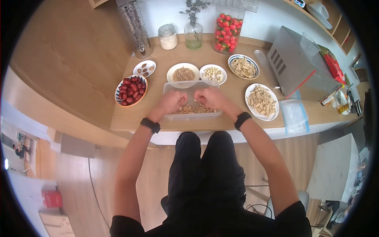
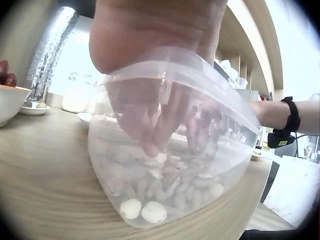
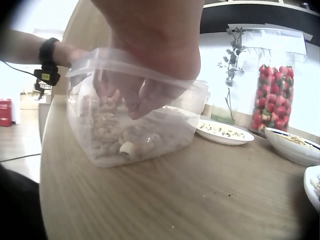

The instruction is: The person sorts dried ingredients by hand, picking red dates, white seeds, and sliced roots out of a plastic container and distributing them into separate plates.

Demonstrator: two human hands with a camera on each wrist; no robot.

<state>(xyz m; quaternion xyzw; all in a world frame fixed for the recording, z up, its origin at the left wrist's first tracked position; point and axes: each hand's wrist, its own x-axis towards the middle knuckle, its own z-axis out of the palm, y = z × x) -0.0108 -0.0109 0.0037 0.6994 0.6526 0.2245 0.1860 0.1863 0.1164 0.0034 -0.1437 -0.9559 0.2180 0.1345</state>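
A clear plastic box [image 1: 197, 115] stands at the table's front edge, with tan, knobbly pieces [image 1: 191, 109] like peanuts in shells over its bottom. Both hands reach down into it from above. The left hand [image 1: 173, 101] is in the box's left half, fingers bent and fingertips low over the pieces. Facing it, the right hand [image 1: 209, 98] has its fingers bunched downward close to the left one. Through the cloudy wall, I cannot tell what the fingertips hold. Two round whitish pieces [image 2: 154, 212] lie against a bottom corner in the left wrist view.
Behind the box are a plate of thin tan strips [image 1: 184, 74] and a plate of pale round pieces [image 1: 213, 74]. A bowl of red dates [image 1: 131, 91] sits left; plates of sliced pieces [image 1: 261, 102] stand right. Strawberries fill a tall clear container [image 1: 228, 33] near a grey appliance [image 1: 298, 63].
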